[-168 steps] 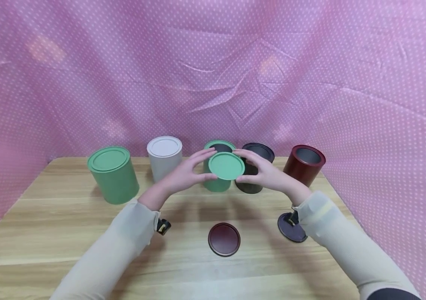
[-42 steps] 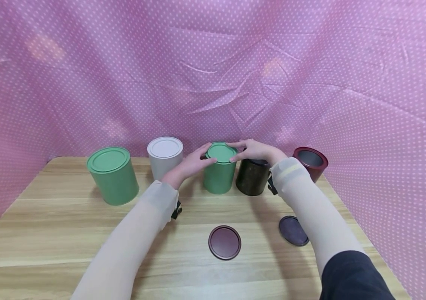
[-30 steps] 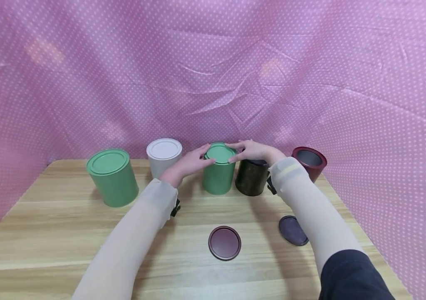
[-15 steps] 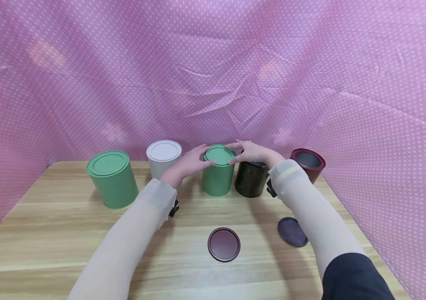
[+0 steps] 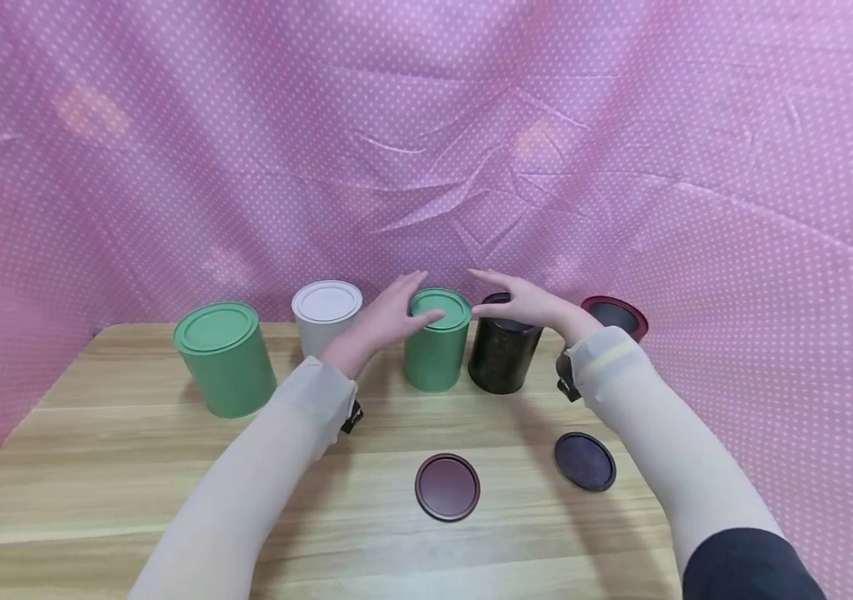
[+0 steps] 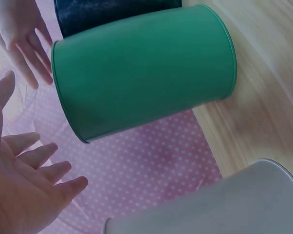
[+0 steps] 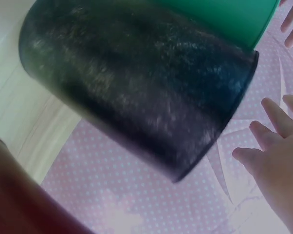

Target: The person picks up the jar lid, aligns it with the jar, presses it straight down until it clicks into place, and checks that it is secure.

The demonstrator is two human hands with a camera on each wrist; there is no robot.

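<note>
Head view: small green tin [image 5: 437, 350] at frame centre, lid [image 5: 439, 307] seated on top. Left hand [image 5: 385, 321] and right hand [image 5: 524, 302] flank the lid, fingers spread wide, holding nothing; left thumb maybe grazing the lid, can't tell. Looks like the lidding step on this tin is finished. Black tin [image 5: 503, 354] just right, open. Black lid [image 5: 585, 460] lies lower right on the table [image 5: 97, 467]. Likely next: grip that lid, lift, centre over the black tin.
</note>
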